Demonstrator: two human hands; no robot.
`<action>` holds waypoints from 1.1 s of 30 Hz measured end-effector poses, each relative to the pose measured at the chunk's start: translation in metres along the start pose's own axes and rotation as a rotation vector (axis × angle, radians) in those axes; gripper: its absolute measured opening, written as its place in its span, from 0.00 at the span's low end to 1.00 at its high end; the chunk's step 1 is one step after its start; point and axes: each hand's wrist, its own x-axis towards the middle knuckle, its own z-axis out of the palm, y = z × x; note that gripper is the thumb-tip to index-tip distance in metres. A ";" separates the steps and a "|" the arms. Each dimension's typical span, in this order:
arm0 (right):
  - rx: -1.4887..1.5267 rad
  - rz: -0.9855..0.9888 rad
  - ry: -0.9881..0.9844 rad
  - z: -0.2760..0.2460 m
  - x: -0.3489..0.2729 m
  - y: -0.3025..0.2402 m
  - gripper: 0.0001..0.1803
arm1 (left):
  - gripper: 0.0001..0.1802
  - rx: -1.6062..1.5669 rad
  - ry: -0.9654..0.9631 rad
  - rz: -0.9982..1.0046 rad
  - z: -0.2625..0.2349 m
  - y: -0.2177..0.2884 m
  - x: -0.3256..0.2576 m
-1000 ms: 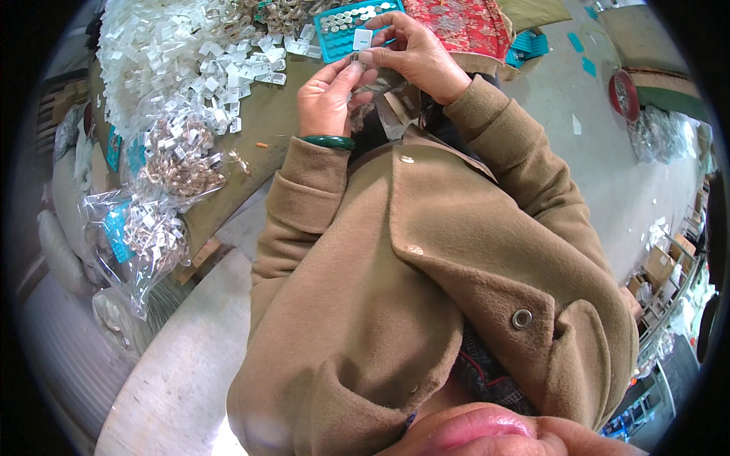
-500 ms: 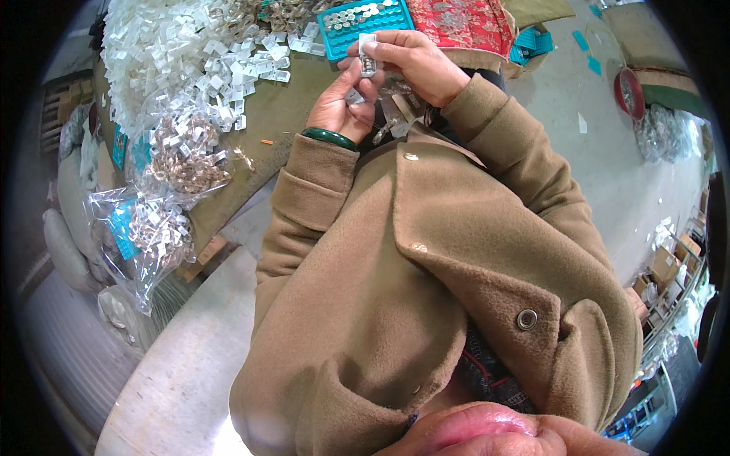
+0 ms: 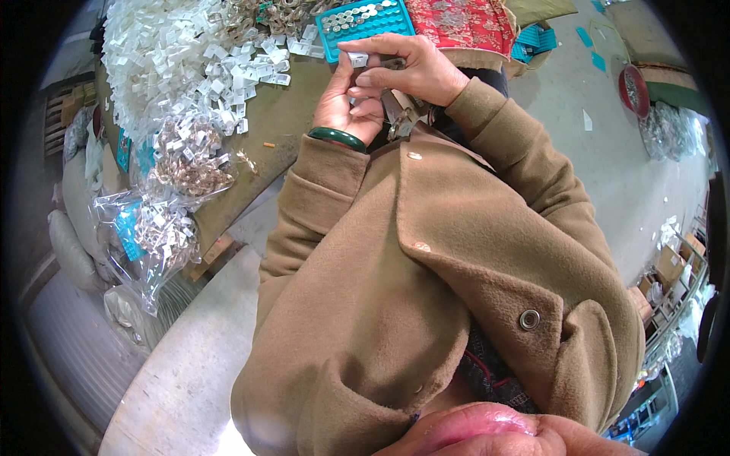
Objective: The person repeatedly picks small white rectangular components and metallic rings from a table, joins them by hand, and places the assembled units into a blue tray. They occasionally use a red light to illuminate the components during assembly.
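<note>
Both hands meet in front of my chest, at the near edge of the work table. My left hand (image 3: 346,110), with a dark green bangle on the wrist, pinches a small clear-and-white plastic case (image 3: 357,59) near the thumb tip. Over it, my right hand (image 3: 417,70) curves its forefinger onto the case's top, its thumb just below. What lies inside the case cannot be made out from this angle. Just beyond the hands sits a teal tray (image 3: 329,49) with rows of round slots, some holding small pale round pieces.
A big heap of clear plastic cases (image 3: 160,61) covers the table's far left. Bags of small metal and white parts (image 3: 190,156) lie nearer. A red patterned cushion (image 3: 460,29) is at the back right, beside a box of teal trays (image 3: 534,44).
The case has tipped from upright to lying sideways between the fingers. My right thumb has dropped below it, and the right forefinger now lies across its top.
</note>
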 end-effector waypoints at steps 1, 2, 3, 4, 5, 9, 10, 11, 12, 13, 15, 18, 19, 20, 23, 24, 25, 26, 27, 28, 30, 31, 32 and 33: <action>-0.246 -0.162 0.091 0.002 0.000 0.001 0.22 | 0.14 -0.011 -0.035 -0.006 0.000 -0.001 0.000; -0.279 -0.185 0.130 0.003 0.001 0.002 0.21 | 0.14 -0.024 -0.098 -0.023 0.001 -0.001 0.001; -0.318 -0.251 0.178 0.003 0.002 0.005 0.20 | 0.16 -0.048 -0.099 -0.048 0.001 -0.001 0.001; -0.365 -0.311 0.225 0.003 0.003 0.008 0.19 | 0.17 0.026 -0.094 -0.047 0.002 -0.001 0.001; -0.366 -0.328 0.245 0.003 0.002 0.010 0.17 | 0.17 0.100 -0.092 -0.049 0.003 0.001 0.001; -0.405 -0.364 0.263 -0.002 -0.004 0.015 0.15 | 0.20 0.373 0.115 0.079 0.006 -0.001 0.002; -0.433 -0.355 0.282 -0.001 -0.010 0.014 0.16 | 0.19 0.439 0.087 0.079 0.007 -0.002 0.002; -0.412 -0.318 0.275 -0.002 -0.015 0.012 0.17 | 0.16 0.481 0.059 0.095 0.009 -0.004 0.002; -0.385 -0.283 0.260 -0.002 -0.019 0.011 0.17 | 0.13 0.478 0.171 0.085 0.010 -0.006 0.002; -0.335 -0.199 0.173 -0.009 -0.026 0.010 0.16 | 0.13 0.528 0.111 0.083 0.011 -0.009 0.003; -0.216 -0.144 0.216 -0.022 -0.031 0.011 0.14 | 0.14 0.631 0.166 0.100 0.014 -0.012 0.004; -0.203 -0.047 0.424 -0.054 -0.034 0.019 0.09 | 0.15 0.749 0.158 0.117 0.016 -0.013 0.006; -0.366 0.036 0.521 -0.067 -0.031 0.024 0.06 | 0.15 0.765 0.095 0.111 0.017 -0.009 0.008; -0.454 0.163 0.581 -0.080 -0.031 0.027 0.06 | 0.16 0.795 0.084 0.107 0.018 -0.007 0.010; -0.692 0.192 0.542 -0.099 -0.034 0.033 0.09 | 0.17 0.742 0.020 0.131 0.015 -0.013 0.018; -0.682 0.220 0.508 -0.101 -0.034 0.034 0.10 | 0.17 0.715 -0.017 0.144 0.014 -0.015 0.020; -0.672 0.248 0.474 -0.101 -0.033 0.034 0.10 | 0.16 0.724 0.004 0.115 0.014 -0.015 0.020; -0.702 0.255 0.448 -0.098 -0.033 0.034 0.10 | 0.16 0.737 0.061 0.086 0.015 -0.013 0.020; -0.734 0.260 0.422 -0.096 -0.032 0.034 0.10 | 0.16 0.734 0.062 0.106 0.015 -0.015 0.021; -0.766 0.273 0.394 -0.093 -0.030 0.034 0.10 | 0.16 0.732 0.069 0.138 0.015 -0.015 0.022; -0.774 0.239 0.355 -0.088 -0.025 0.035 0.10 | 0.16 0.761 0.104 0.114 0.016 -0.015 0.022; -0.767 0.236 0.339 -0.084 -0.024 0.035 0.10 | 0.16 0.769 0.137 0.117 0.016 -0.015 0.022; -0.760 0.203 0.329 -0.081 -0.021 0.036 0.10 | 0.16 0.753 0.124 0.109 0.016 -0.016 0.023; -0.767 0.223 0.326 -0.076 -0.019 0.038 0.10 | 0.16 0.730 0.128 0.113 0.015 -0.017 0.023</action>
